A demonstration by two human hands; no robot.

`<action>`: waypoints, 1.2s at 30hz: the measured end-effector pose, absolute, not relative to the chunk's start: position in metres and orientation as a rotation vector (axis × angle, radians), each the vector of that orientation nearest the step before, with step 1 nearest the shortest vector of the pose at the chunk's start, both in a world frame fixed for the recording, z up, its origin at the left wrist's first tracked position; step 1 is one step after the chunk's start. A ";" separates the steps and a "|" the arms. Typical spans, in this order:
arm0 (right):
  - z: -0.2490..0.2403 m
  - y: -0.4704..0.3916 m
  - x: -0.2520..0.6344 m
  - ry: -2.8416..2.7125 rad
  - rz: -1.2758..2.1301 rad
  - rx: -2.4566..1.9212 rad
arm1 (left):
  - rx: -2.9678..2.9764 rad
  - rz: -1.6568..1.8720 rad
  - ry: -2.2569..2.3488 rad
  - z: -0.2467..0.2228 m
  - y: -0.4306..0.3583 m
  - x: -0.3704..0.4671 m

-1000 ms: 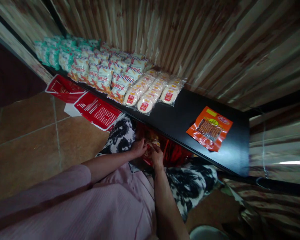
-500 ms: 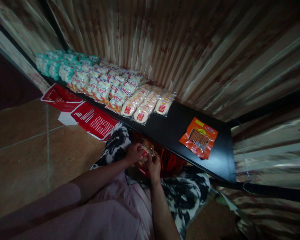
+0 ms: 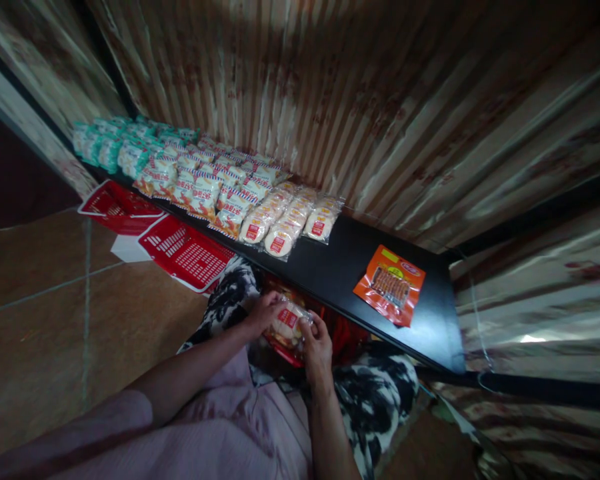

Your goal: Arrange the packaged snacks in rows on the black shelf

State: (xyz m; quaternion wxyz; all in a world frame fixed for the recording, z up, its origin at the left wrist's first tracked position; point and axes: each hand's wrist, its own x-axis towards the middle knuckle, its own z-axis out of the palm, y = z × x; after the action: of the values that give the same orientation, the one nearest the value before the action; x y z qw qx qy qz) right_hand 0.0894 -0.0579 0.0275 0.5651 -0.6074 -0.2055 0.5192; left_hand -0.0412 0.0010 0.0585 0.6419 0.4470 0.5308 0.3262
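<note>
Both hands (palms inward) together

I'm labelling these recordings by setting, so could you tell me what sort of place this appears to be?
Probably a small shop or a mock-up of one: snack packets stand in rows on a black shelf, with red shopping baskets beneath its edge.

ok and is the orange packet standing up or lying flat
Lying flat: the orange packet has its printed front facing up, black shelf showing around it.

Shop-like space: snack packs line a black shelf.
</note>
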 end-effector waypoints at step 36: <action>0.073 -0.039 0.079 -0.489 1.080 -1.300 | 0.779 1.037 1.206 0.102 0.006 -0.025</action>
State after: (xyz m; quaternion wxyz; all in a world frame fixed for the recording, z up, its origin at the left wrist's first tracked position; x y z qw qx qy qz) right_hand 0.0791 -0.0388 0.0731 0.6374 -0.5693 -0.2140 0.4731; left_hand -0.0255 0.0055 0.1016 0.6329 0.3406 0.5273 0.4532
